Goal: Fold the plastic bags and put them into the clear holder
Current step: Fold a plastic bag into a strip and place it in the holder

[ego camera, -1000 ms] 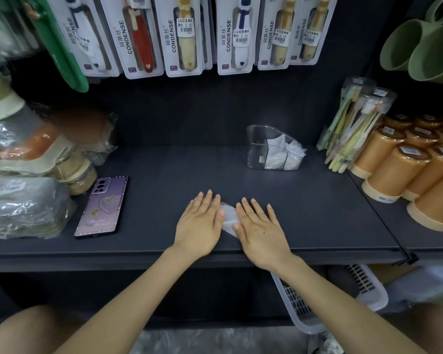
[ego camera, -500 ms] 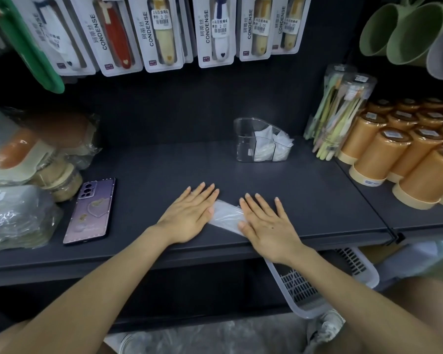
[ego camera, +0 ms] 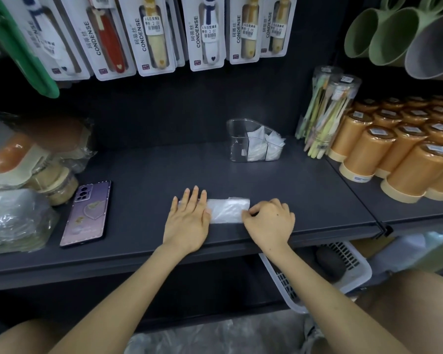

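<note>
Two hands work at the shelf's (ego camera: 149, 180) near edge. The left hand (ego camera: 187, 221) lies flat, fingers (ego camera: 195, 198) straight, hiding the left end of one folded plastic bag (ego camera: 226, 210). The right hand (ego camera: 269, 223) pinches its right end with curled fingers. Farther, at one o'clock, the clear holder (ego camera: 241, 139) keeps two white bundles (ego camera: 257, 146), their edges indistinct.

Shiny and dull surfaces
The plastic bag (ego camera: 226, 210) is seen as thin and crinkly, the shelf (ego camera: 151, 175) as matt and smooth, the clear holder (ego camera: 237, 146) as glossy.

Head view, facing down, close over shelf (ego camera: 164, 172)
</note>
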